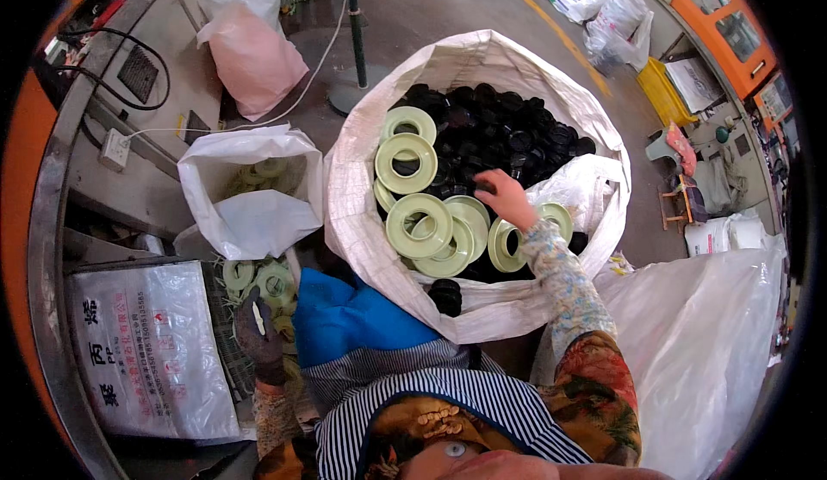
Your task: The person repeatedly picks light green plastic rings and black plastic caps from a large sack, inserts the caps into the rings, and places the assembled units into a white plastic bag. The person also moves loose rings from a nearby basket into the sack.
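Observation:
My right hand [504, 197] reaches into a big white woven sack [551, 92], fingers curled onto a black round part [479, 185] among a heap of black parts [508, 131]. Several pale green flanged rings [406, 163] lie on the heap's left side and near my wrist. My left hand [256, 332], in a dark glove, hangs low at the left beside a crate holding green rings [274, 282]; it seems shut, with something pale at its fingers that I cannot make out.
A smaller white bag [250, 191] with green rings stands left of the sack. A pink bag [254, 53] leans near a metal bench [129, 135]. Blue cloth [353, 316] lies on my lap. A large translucent bag [706, 333] sits at the right, a printed plastic sack [146, 351] at the left.

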`<action>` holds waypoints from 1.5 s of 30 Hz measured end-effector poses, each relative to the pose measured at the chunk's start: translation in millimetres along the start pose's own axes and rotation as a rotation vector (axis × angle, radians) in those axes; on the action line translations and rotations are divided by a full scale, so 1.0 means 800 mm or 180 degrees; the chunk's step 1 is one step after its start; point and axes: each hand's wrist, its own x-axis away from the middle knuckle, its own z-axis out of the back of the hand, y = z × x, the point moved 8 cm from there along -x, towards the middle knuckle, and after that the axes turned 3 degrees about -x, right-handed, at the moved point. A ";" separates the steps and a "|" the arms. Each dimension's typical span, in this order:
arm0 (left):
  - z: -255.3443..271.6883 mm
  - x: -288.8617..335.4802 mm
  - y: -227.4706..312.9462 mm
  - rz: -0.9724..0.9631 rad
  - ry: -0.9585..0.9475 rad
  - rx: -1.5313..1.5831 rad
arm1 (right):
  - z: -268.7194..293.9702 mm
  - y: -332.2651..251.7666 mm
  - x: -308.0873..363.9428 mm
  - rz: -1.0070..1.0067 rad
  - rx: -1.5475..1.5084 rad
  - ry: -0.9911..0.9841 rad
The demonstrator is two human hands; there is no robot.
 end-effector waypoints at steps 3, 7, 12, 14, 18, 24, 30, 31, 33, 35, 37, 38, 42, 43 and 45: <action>0.056 0.080 -0.095 0.0532 -0.0876 -0.1702 | -0.072 -0.017 -0.061 0.0112 -0.1124 0.0412; 0.035 0.120 -0.155 0.1058 -0.2531 -0.3159 | -0.079 0.041 -0.156 -0.0608 -0.1520 0.1131; 0.040 0.149 -0.142 0.0990 -0.1382 -0.1182 | -0.082 -0.065 -0.174 0.0121 -0.1597 0.0801; 0.026 0.136 -0.142 0.0575 -0.1225 -0.1292 | -0.029 -0.109 -0.145 0.0591 -0.0856 0.1042; 0.034 0.035 0.000 0.0423 -0.0900 -0.1148 | 0.105 -0.038 -0.093 -0.0647 -0.1370 0.2022; -0.008 -0.027 0.116 -0.0402 -0.0569 -0.0535 | 0.302 0.018 0.053 -0.0413 0.1131 0.2878; -0.068 -0.020 0.232 -0.1266 -0.0727 -0.0064 | 0.253 0.140 0.124 -0.1015 0.2602 0.1207; -0.070 -0.016 0.243 -0.1318 -0.0777 -0.0097 | 0.240 0.120 0.121 -0.0748 0.2673 0.1045; -0.067 -0.011 0.264 -0.1414 -0.0887 -0.0189 | 0.237 0.146 0.106 -0.1047 0.2474 0.0866; -0.067 -0.005 0.260 -0.1350 -0.0981 -0.0343 | 0.239 0.163 0.093 -0.1481 0.2259 0.0730; -0.070 -0.005 0.253 -0.1335 -0.1041 -0.0340 | 0.247 0.261 0.107 -0.1979 0.1903 0.0604; -0.061 -0.001 0.244 -0.1220 -0.1016 -0.0402 | 0.228 0.266 0.098 -0.2163 0.1192 0.0281; -0.063 0.013 0.206 -0.0783 -0.1025 -0.0715 | 0.217 0.281 0.097 -0.1795 0.1636 0.0241; -0.062 0.015 0.201 -0.0739 -0.1044 -0.0736 | 0.225 0.264 0.088 -0.1435 0.1841 0.0748; -0.068 0.012 0.201 -0.0733 -0.1143 -0.0699 | 0.262 0.238 0.083 -0.1316 0.1768 0.0863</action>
